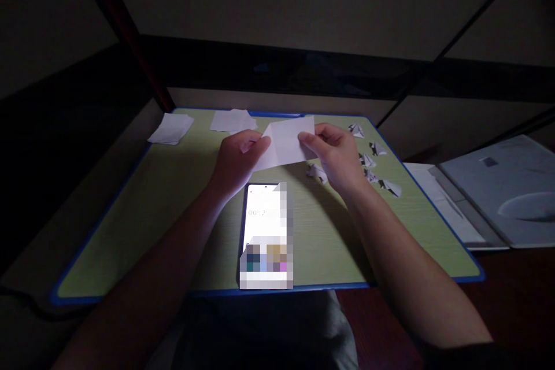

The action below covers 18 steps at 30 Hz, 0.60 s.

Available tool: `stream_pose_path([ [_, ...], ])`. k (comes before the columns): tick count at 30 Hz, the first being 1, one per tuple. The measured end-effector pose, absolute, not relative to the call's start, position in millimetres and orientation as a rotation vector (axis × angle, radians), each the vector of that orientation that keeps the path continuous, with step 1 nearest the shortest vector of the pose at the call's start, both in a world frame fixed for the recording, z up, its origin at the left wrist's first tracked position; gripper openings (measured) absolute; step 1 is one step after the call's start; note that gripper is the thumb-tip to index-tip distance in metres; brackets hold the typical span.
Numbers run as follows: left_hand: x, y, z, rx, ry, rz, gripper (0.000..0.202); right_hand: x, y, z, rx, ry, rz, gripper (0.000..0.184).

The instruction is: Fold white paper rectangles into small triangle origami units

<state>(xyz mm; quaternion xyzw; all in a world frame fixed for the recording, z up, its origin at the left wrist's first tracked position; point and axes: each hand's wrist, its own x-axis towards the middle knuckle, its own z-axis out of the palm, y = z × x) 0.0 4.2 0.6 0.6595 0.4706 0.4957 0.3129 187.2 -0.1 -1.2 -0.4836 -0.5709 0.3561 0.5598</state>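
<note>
Between my two hands a white sheet of paper (288, 140) is held up above the table, with a crease showing near its left side. My left hand (238, 159) pinches the left end, thumb on top. At the right end, my right hand (340, 156) grips the sheet between thumb and fingers; the fingers behind the paper are hidden. Just below my right hand lies a small folded paper piece (317, 172). Several more folded paper pieces (390, 187) are scattered to the right of that hand.
A lit phone (264, 225) lies at the near edge of the green table (173, 202), which has a blue rim. Two stacks of white paper, a left stack (171, 128) and a middle stack (229, 120), lie at the back. White boxes (498, 191) stand beyond the right edge.
</note>
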Motion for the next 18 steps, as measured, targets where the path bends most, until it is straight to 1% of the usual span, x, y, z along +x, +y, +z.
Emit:
stream_pose_path([
  [13, 0.0, 4.1, 0.5, 1.779, 1.291, 1.366, 0.019, 188.9, 2.8, -4.4, -1.139, -1.360, 0.807, 0.020],
  [18, 1.1, 3.7, -0.3, 1.722, 1.232, 1.358, 0.018, 188.2, 3.5, -5.3, -1.122, -1.357, 0.810, 0.020],
])
